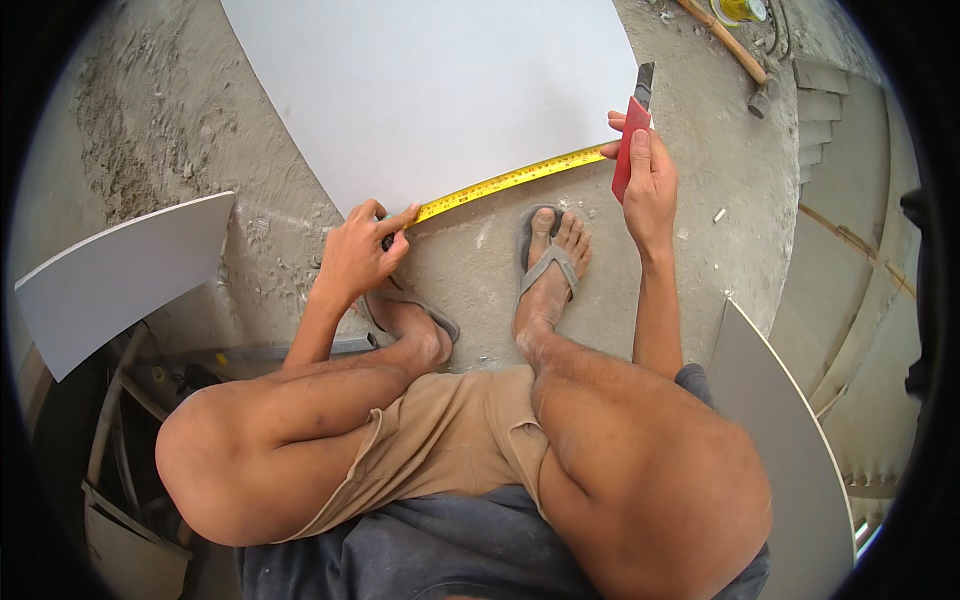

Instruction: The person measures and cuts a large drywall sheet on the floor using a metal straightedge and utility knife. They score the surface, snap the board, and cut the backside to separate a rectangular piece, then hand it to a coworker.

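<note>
Along the large white flat board's (440, 90) edge, my left hand (358, 250) fingers pin the yellow measuring tape (505, 181); my raised right hand (648, 180) grips a red utility knife (630, 140)

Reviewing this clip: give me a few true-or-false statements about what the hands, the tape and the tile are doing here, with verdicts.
1. The left hand presses the yellow tape down at the near edge of the white tile. True.
2. The right hand is empty. False: it holds a red cutter at the tape's other end.
3. The tape runs along the tile's near edge, between the two hands. True.
4. The hammer lies on the tile. False: it lies on the dusty floor, right of the tile.
5. The person is barefoot. False: the right foot wears a grey flip-flop.
</note>
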A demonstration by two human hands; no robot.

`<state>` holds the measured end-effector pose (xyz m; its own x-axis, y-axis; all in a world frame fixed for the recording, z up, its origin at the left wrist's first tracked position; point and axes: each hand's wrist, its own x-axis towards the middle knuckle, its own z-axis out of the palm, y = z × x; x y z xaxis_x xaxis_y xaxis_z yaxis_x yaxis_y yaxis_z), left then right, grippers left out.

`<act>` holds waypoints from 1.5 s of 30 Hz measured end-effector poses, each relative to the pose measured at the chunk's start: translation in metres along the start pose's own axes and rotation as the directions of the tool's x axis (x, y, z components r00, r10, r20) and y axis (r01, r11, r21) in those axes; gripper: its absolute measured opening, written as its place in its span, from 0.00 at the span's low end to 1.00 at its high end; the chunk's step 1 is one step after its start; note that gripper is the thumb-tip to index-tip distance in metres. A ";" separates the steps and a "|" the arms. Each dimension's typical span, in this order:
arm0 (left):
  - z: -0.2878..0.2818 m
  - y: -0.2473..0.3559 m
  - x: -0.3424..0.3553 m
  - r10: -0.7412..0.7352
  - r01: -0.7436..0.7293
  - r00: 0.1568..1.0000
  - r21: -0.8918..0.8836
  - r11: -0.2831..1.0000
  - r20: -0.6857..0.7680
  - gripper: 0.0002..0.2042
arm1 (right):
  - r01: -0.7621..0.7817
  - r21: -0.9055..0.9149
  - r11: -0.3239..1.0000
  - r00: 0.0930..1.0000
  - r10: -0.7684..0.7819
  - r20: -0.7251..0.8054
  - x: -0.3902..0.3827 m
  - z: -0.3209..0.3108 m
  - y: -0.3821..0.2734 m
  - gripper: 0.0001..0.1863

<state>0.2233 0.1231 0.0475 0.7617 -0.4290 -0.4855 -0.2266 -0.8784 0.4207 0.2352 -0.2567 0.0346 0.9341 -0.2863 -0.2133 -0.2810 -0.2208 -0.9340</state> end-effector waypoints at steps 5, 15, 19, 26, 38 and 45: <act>0.000 0.002 -0.003 -0.030 0.030 0.999 0.000 1.000 0.038 0.23 | -0.282 -0.073 0.957 0.939 0.290 0.187 -0.027 0.021 -0.018 0.23; 0.008 -0.006 -0.005 -0.001 0.000 1.000 0.029 1.000 0.025 0.22 | -0.290 -0.254 0.923 0.914 0.346 0.213 -0.067 0.044 -0.006 0.19; 0.006 -0.005 -0.006 -0.003 0.002 0.999 0.034 0.999 0.036 0.22 | -0.103 -0.415 0.904 0.938 0.227 0.262 -0.079 0.051 0.001 0.18; 0.001 -0.003 -0.005 0.003 -0.005 0.999 0.040 0.999 0.049 0.22 | 0.031 -0.597 0.802 0.955 0.153 0.256 -0.083 0.059 -0.013 0.19; 0.007 -0.004 -0.006 -0.005 0.006 0.996 -0.012 1.000 0.091 0.23 | -0.113 -0.545 0.831 0.965 0.222 0.139 -0.078 0.049 -0.019 0.20; 0.009 -0.001 -0.010 0.001 0.000 0.998 -0.011 1.000 0.069 0.22 | -0.190 -0.549 0.814 0.933 0.323 0.156 -0.076 0.047 -0.020 0.18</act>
<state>0.2104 0.1259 0.0448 0.7180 -0.4431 -0.5368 -0.2198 -0.8761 0.4291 0.1798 -0.1862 0.0557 0.8153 -0.1934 -0.5458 -0.5273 -0.6373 -0.5619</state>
